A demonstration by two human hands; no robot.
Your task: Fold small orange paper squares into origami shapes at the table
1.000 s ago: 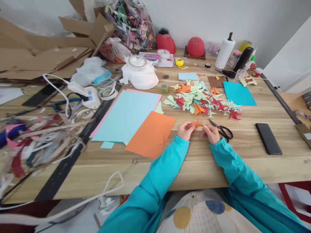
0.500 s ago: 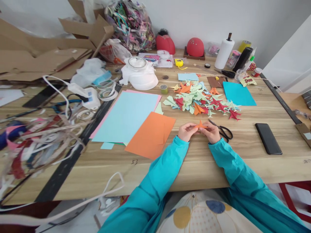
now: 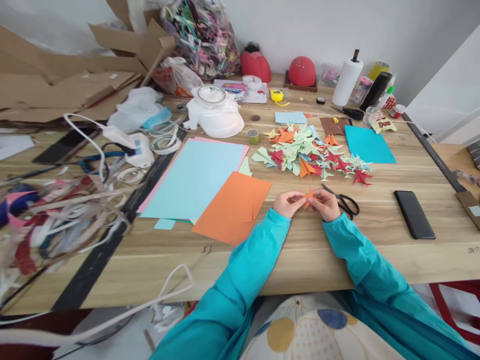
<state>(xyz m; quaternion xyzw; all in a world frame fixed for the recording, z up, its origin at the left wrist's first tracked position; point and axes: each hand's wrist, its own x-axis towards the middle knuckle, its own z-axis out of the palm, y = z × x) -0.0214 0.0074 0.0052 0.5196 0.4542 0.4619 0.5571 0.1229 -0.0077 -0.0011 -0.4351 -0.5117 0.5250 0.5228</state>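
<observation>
Between my fingertips is a small folded orange paper crane (image 3: 309,195), its point sticking up. My left hand (image 3: 288,203) pinches it from the left, and my right hand (image 3: 325,204) grips it from the right. Part of the paper is covered by the fingers. Just beyond my hands lies a heap of folded paper cranes (image 3: 300,150) in pale green, orange, red and blue. Black-handled scissors (image 3: 348,204) rest right beside my right hand, their blades partly hidden by it. Left of my left hand are orange paper sheets (image 3: 228,210).
Light blue sheets (image 3: 195,175) lie farther left, with tangled ribbons and cords (image 3: 75,215) beyond. A turquoise paper square (image 3: 369,144) and a black phone (image 3: 414,214) are on the right. Along the back stand a white roll (image 3: 347,82) and red pincushions (image 3: 302,72).
The orange paper crane has turned slightly in my fingers, and more of it shows below them. My left hand has shifted a little to the left.
</observation>
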